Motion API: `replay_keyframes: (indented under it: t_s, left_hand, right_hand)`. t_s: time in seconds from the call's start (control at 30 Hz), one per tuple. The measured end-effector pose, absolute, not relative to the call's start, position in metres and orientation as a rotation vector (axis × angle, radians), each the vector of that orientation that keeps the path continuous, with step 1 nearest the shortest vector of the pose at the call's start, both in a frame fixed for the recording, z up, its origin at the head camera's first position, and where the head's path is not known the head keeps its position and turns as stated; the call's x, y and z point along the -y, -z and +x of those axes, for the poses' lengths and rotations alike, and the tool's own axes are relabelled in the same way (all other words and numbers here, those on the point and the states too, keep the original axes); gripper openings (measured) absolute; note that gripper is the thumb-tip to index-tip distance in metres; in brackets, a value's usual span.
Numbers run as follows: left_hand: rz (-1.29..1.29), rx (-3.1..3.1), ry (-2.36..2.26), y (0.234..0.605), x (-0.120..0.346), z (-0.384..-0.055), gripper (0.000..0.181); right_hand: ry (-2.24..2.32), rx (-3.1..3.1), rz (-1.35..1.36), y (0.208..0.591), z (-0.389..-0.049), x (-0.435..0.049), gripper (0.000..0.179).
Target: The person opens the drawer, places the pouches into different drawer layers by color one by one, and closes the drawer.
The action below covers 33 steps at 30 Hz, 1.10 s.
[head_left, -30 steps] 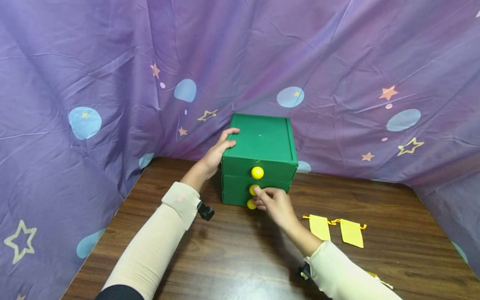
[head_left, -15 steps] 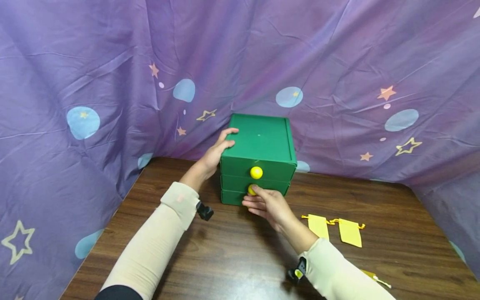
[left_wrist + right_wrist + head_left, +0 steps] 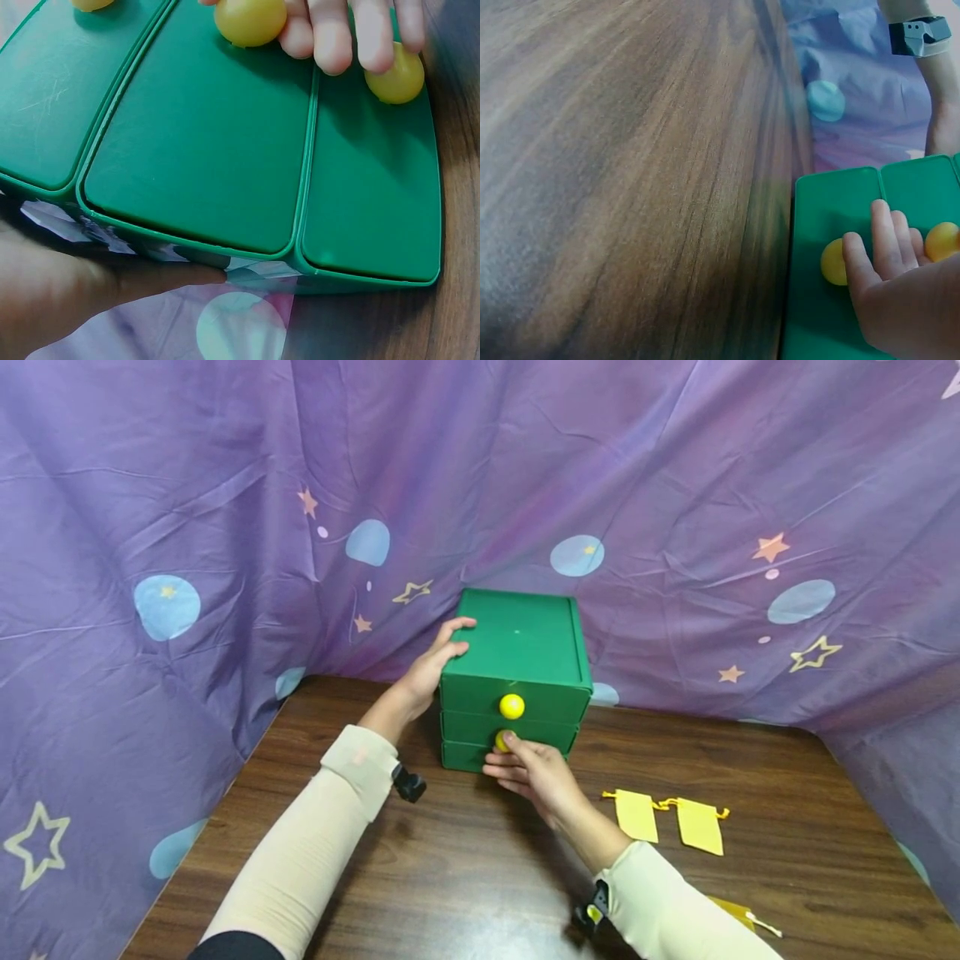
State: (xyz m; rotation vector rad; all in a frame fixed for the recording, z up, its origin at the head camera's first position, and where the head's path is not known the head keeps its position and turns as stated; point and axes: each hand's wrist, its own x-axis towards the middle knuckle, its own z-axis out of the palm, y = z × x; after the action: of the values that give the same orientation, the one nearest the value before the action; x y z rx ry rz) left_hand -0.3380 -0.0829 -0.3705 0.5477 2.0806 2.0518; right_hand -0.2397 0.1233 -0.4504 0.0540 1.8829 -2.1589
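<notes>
A green cabinet (image 3: 517, 643) with three stacked drawers stands on the table, each drawer bearing a round yellow knob. My left hand (image 3: 427, 673) rests on its left top edge, with fingertips on the top; in the left wrist view a straight digit (image 3: 180, 277) presses the side. My right hand (image 3: 546, 778) pinches the middle knob (image 3: 251, 19) near thumb and forefinger, the other fingers extended downward. Those fingers partly cover the bottom knob (image 3: 395, 81). The top knob (image 3: 512, 707) is untouched. All the drawer fronts look flush with the cabinet.
Two yellow drawstring pouches (image 3: 636, 816) (image 3: 701, 827) lie to the right on the brown wooden table (image 3: 450, 877). Partly behind the right sleeve is another yellow item (image 3: 731, 910) with a pale cord. A purple curtain (image 3: 660, 460) hangs close behind the cabinet.
My right hand's lower fingers have straightened out and spread below the middle knob, now hiding the bottom knob in the head view. The left hand and the cabinet stay put.
</notes>
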Motion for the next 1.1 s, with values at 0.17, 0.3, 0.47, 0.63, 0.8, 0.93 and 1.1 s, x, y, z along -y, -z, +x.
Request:
replay_keyframes:
  t_s: [0.17,0.3,0.47,0.63,0.8,0.93,1.1]
  left_hand:
    - [0.536,-2.066,-2.061,0.3701,0.0833,-0.3378,0.052]
    - [0.53,-2.061,-2.065,0.3702,0.0835,-0.3373,0.051]
    - [0.532,-2.063,-2.064,0.3704,0.0834,-0.3371,0.051]
    - [0.544,-2.075,-2.055,0.3714,0.0832,-0.3374,0.051]
    - [0.565,-2.087,-2.048,0.3713,0.083,-0.3374,0.052]
    - [0.563,-2.089,-2.047,0.3708,0.083,-0.3372,0.052]
    - [0.563,-2.094,-2.047,0.3715,0.0831,-0.3377,0.052]
  right_hand:
    - [2.166,-1.888,0.057,0.4507,-0.24,-0.1226,0.049]
    - [2.163,-1.895,0.055,0.4504,-0.2391,-0.122,0.05]
    - [2.169,-1.896,0.065,0.4509,-0.2383,-0.1216,0.052]
    - [2.174,-1.899,0.076,0.4512,-0.2377,-0.1208,0.053]
    - [2.183,-1.904,0.082,0.4508,-0.2374,-0.1202,0.052]
    - [2.186,-1.906,0.083,0.4508,-0.2369,-0.1199,0.052]
    - [2.19,-1.909,0.087,0.4509,-0.2356,-0.12,0.052]
